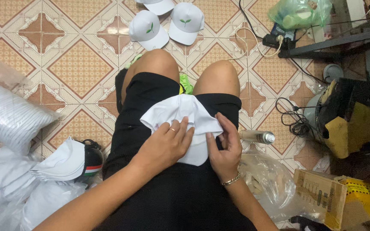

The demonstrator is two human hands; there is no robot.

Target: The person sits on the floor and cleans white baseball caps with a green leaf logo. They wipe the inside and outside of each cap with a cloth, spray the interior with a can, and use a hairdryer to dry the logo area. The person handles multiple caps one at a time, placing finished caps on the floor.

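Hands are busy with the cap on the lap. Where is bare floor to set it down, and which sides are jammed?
Both hands, left hand and right hand, press the white cap on the lap. Bare tile lies upper left, between the plastic stacks and the finished caps. The right side is crowded: spray can, cables, cardboard box. The lower left holds stacked caps.

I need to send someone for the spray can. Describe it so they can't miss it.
Start at the seated person's lap, where both hands press a white cap. Just beyond the right hand, on the tiled floor, lies the spray can on its side. It is a slim metallic cylinder, unlike the crinkled clear plastic bag below it.
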